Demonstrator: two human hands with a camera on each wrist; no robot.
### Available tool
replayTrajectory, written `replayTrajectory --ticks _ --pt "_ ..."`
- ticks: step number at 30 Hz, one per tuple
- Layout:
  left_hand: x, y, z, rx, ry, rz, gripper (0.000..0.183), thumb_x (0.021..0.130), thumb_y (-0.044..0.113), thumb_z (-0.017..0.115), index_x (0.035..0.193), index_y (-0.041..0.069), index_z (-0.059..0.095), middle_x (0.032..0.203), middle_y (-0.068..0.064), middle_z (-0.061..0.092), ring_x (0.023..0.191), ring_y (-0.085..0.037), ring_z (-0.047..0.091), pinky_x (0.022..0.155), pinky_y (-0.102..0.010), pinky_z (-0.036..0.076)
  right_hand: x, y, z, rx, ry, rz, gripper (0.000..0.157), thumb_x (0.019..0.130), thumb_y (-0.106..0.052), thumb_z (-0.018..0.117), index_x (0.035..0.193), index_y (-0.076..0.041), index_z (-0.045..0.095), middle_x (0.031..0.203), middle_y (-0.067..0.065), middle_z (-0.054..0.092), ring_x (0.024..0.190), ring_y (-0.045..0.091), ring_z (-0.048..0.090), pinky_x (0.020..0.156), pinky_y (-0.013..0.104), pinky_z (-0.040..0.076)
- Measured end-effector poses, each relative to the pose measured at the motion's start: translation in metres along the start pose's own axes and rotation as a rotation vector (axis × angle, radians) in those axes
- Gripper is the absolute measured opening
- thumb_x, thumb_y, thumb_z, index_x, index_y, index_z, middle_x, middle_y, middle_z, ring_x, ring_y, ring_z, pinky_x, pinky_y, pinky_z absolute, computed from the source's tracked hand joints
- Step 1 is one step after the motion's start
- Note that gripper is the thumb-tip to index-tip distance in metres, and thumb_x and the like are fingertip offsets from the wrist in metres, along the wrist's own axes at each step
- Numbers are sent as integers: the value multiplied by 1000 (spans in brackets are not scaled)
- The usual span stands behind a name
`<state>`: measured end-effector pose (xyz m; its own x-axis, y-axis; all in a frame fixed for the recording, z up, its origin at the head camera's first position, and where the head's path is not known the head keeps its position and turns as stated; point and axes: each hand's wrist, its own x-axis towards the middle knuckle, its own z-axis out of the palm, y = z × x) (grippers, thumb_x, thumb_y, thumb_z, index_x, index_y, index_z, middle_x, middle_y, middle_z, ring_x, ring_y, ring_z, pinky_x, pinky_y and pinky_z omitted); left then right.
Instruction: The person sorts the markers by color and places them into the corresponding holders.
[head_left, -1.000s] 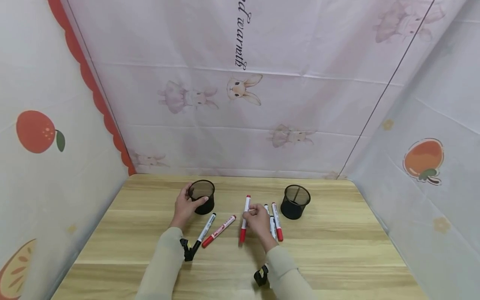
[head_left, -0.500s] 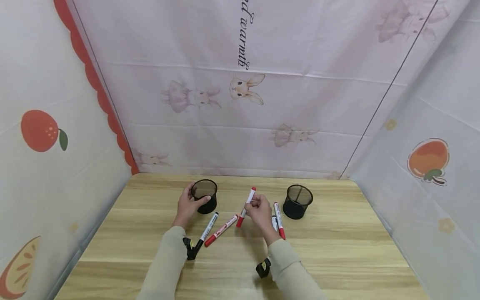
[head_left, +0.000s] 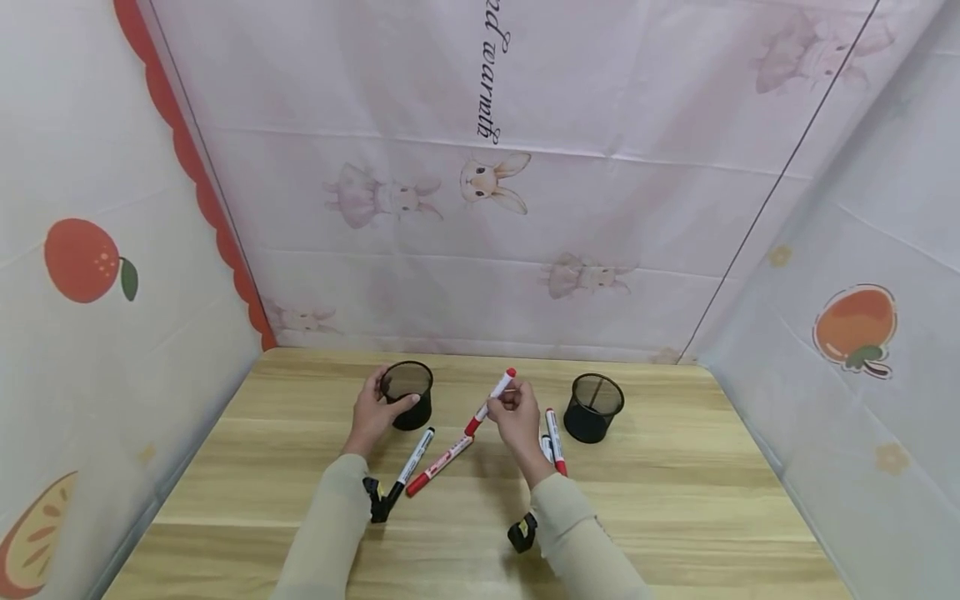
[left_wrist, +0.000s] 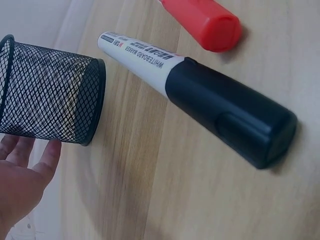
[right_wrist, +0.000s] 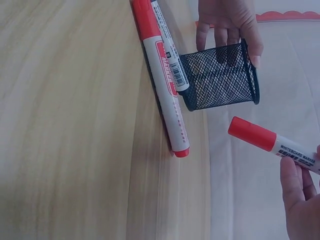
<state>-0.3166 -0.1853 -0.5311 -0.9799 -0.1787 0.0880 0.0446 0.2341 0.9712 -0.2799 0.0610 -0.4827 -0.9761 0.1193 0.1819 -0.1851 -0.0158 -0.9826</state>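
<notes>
My left hand holds the left black mesh pen holder, with the thumb at its rim and the fingers along its outer side. The holder stands upright, and no pen shows in it. My right hand pinches a red whiteboard marker between thumb and fingers, tilted above the table. Its red cap points down toward the left in the head view; the right wrist view shows the cap apart from the holder. A black-capped whiteboard marker and another red marker lie between my arms.
A second black mesh pen holder stands at the right. Beside it lie a red marker and a white-bodied marker, partly behind my right hand. Printed cloth closes off the table's back and sides.
My right hand has raised the red marker and moved it toward the back of the table, tilting it so its cap swings left. My left hand keeps its hold on the pen holder.
</notes>
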Motion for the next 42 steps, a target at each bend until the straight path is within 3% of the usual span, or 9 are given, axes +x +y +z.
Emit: replayTrajectory --ticks 4,12,20,28,33,38,42 --pt "-1 -1 1 6 1 -1 87 73 25 81 142 7 32 135 -18 41 127 -35 35 102 -46 30 0 -4 1 23 -4 -21 23 84 6 59 104 5 49 87 14 57 72 16 55 66 34 55" --pt "0 1 2 -12 6 1 88 72 27 82 142 8 33 134 -19 42 126 -34 36 102 -47 31 14 6 6 -51 -4 -62 18 84 -1 66 97 2 54 87 9 59 75 17 57 64 23 52" --pt "1 1 1 -10 -4 4 88 71 27 82 141 7 33 134 -21 41 125 -36 36 102 -48 30 5 -30 14 -76 -26 -149 17 82 6 63 94 10 52 88 21 63 81 24 61 69 23 51" --pt "2 0 -2 -14 -8 3 88 69 30 83 140 9 35 134 -20 43 125 -34 37 102 -47 30 22 -11 23 65 -29 -68 18 86 0 62 100 5 53 94 18 65 86 24 63 73 30 53" --pt "1 -1 0 -14 -4 4 88 70 29 83 140 9 35 134 -20 43 125 -35 37 102 -47 30 26 -5 29 135 0 -71 18 87 -2 61 101 4 53 94 17 66 85 25 65 74 32 53" --pt "1 -1 0 -8 -4 -10 87 71 27 82 141 10 34 134 -19 43 125 -34 37 102 -47 30 25 -4 32 205 -24 -84 17 88 0 61 101 6 52 96 20 66 89 33 64 76 34 52" --pt "1 0 0 6 -4 -11 86 72 27 82 141 9 34 135 -19 42 125 -34 36 103 -47 29 19 -14 34 192 -66 -84 16 87 4 60 100 9 51 97 26 64 91 37 63 75 34 53"
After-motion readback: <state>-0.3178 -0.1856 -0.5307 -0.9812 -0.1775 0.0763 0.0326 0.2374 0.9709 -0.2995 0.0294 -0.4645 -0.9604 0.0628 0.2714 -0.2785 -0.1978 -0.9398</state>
